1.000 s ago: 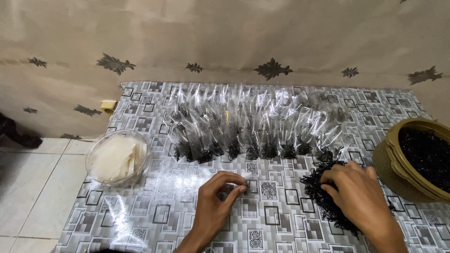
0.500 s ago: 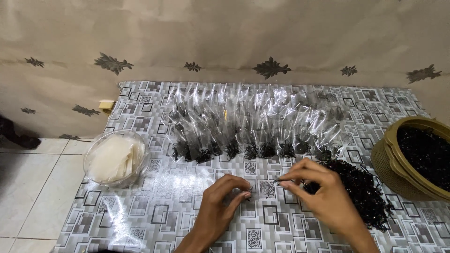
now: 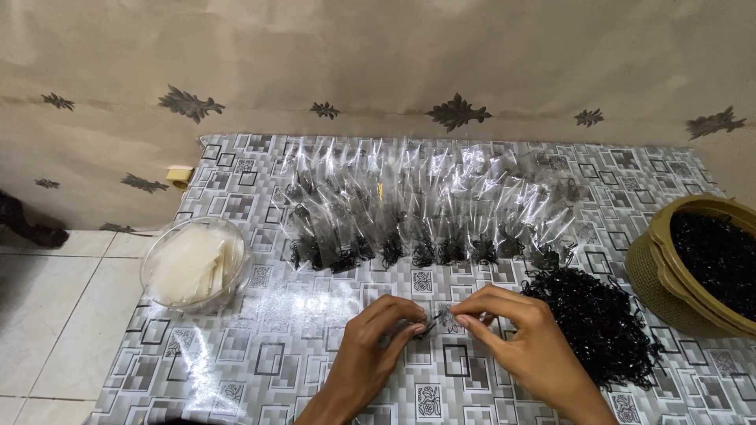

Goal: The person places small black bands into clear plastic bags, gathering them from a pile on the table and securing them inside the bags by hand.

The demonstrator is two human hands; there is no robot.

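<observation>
Both hands, left and right, meet fingertip to fingertip, pinching a small clear bag between them. We see a black pile beside our right hand and filled bags in rows beyond.

Clear bowl of white sheets, olive basket, patterned mat.

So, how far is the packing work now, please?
Done: a row of clear plastic bags with black strands at their bottoms lies at the back of the patterned mat. In hand: the left hand and right hand meet at a small clear bag. Left: a loose pile of black strands and a full olive-coloured bowl.
</observation>
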